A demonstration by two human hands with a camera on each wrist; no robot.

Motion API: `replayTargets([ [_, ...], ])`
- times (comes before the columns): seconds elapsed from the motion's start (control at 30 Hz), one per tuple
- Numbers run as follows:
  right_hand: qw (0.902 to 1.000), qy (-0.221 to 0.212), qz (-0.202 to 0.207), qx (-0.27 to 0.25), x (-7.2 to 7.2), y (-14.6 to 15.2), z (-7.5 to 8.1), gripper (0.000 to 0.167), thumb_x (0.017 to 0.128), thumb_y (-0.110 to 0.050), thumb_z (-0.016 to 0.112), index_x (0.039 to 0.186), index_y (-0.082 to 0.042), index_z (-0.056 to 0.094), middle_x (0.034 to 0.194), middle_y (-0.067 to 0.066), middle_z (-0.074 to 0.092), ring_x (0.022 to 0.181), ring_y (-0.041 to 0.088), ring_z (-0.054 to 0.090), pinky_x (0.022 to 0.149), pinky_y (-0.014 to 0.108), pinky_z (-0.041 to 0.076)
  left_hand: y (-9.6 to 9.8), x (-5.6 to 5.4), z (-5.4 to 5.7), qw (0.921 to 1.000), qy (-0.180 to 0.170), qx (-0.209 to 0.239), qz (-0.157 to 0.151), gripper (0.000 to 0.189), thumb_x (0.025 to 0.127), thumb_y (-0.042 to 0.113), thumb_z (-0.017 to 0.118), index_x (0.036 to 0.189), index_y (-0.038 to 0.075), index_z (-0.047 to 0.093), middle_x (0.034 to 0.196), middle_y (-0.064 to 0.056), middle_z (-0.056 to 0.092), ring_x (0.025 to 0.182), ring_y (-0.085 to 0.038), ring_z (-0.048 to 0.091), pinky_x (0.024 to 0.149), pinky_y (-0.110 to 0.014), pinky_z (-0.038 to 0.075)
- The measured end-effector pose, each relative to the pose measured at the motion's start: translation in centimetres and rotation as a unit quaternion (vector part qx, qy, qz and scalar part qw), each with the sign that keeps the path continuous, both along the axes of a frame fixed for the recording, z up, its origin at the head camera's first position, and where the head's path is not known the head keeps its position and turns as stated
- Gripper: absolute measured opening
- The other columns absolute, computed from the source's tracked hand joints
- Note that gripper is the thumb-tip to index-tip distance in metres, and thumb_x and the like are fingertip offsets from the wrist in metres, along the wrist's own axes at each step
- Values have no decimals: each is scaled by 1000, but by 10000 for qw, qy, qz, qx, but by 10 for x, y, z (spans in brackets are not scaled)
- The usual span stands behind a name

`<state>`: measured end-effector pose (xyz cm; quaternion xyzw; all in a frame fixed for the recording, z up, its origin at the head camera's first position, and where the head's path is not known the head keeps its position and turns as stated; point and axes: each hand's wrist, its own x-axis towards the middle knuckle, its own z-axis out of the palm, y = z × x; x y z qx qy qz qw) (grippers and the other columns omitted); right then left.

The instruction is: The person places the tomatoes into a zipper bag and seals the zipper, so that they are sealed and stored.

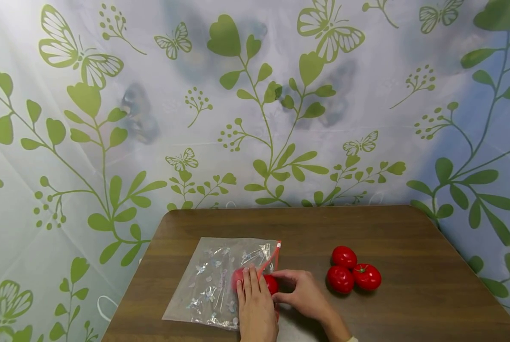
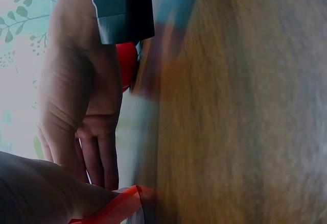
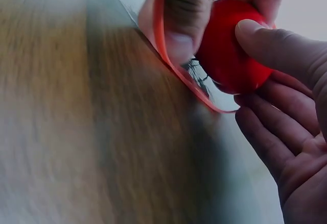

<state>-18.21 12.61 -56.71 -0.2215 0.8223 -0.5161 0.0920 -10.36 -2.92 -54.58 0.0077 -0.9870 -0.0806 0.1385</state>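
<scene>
A clear zip bag [image 1: 212, 280] with an orange-red zip edge and a shiny pattern lies on the table, its mouth to the right. One red tomato [image 1: 237, 278] shows through the plastic. My left hand [image 1: 256, 306] holds the bag at its mouth, fingers over the top; in the right wrist view its thumb [image 3: 181, 43] is inside the orange rim. My right hand [image 1: 306, 295] pinches a second tomato [image 3: 232, 48] between thumb and fingers, right at the bag's opening. The left wrist view hides most of the bag behind my left hand.
Three more red tomatoes [image 1: 340, 279] sit grouped on the brown wooden table [image 1: 408, 237], to the right of my right hand. A curtain [image 1: 186, 118] with green leaves and butterflies hangs behind the table's far edge.
</scene>
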Motion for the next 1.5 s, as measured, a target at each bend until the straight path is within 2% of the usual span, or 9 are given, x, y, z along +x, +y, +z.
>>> replayTargets([
  [0.27, 9992, 111, 24, 384, 3, -6, 3, 48, 90, -30, 92, 135, -23, 79, 134, -3, 79, 116, 13, 75, 106, 50, 61, 1, 2, -1, 10000, 60, -52, -9, 91, 70, 26, 99, 146, -3, 60, 167, -28, 46, 158, -44, 43, 129, -62, 35],
  [0.43, 9975, 355, -100, 606, 7, 1, 6, 49, 88, -32, 93, 134, -23, 79, 133, -3, 80, 116, 15, 75, 105, 46, 61, 3, 3, -1, 10000, 23, -70, -31, 92, 71, 28, 99, 146, -4, 59, 166, -28, 47, 158, -45, 43, 130, -62, 35],
  [0.6, 9964, 405, -114, 731, 10, 6, 10, 47, 89, -30, 93, 134, -22, 80, 131, -3, 80, 114, 14, 75, 106, 50, 61, 4, 3, -2, 9999, 21, -118, -8, 87, 76, 28, 96, 147, -5, 58, 167, -28, 47, 158, -45, 42, 130, -62, 34],
  [0.87, 9956, 398, 46, 842, 12, -4, 16, 44, 90, -26, 92, 132, -20, 80, 127, 0, 82, 105, 12, 74, 101, 52, 62, 5, 5, -3, 10000, -46, -6, 57, 89, 74, 27, 97, 147, -5, 58, 167, -28, 46, 159, -45, 41, 130, -62, 33],
  [1.0, 9966, 339, 139, 734, 11, -9, 17, 43, 90, -24, 91, 132, -19, 81, 126, 1, 82, 104, 13, 76, 100, 50, 64, 6, 6, -3, 9999, -132, 63, 92, 99, 66, 24, 101, 149, -6, 56, 167, -28, 45, 159, -45, 40, 130, -62, 33],
  [1.1, 9961, 586, 138, 646, 10, -14, 15, 41, 91, -23, 91, 130, -20, 82, 124, -2, 82, 106, 11, 77, 100, 43, 64, 6, 6, -4, 9999, -100, 34, 108, 105, 61, 23, 103, 150, -6, 55, 167, -28, 45, 159, -44, 41, 130, -61, 34],
  [1.2, 9937, 910, 25, 659, 9, -18, 11, 38, 90, -23, 91, 127, -21, 83, 122, -6, 83, 108, 9, 76, 99, 37, 63, 6, 6, -3, 9999, 17, -2, 117, 104, 63, 25, 102, 150, -6, 55, 167, -28, 46, 158, -44, 42, 129, -61, 35],
  [1.5, 9884, 1351, -290, 636, 6, -31, 2, 37, 84, -19, 94, 120, -20, 85, 118, -7, 84, 109, 9, 77, 100, 40, 63, 8, 6, -3, 9996, 223, 63, 139, 92, 71, 17, 97, 150, -7, 56, 166, -28, 48, 158, -44, 43, 129, -61, 35],
])
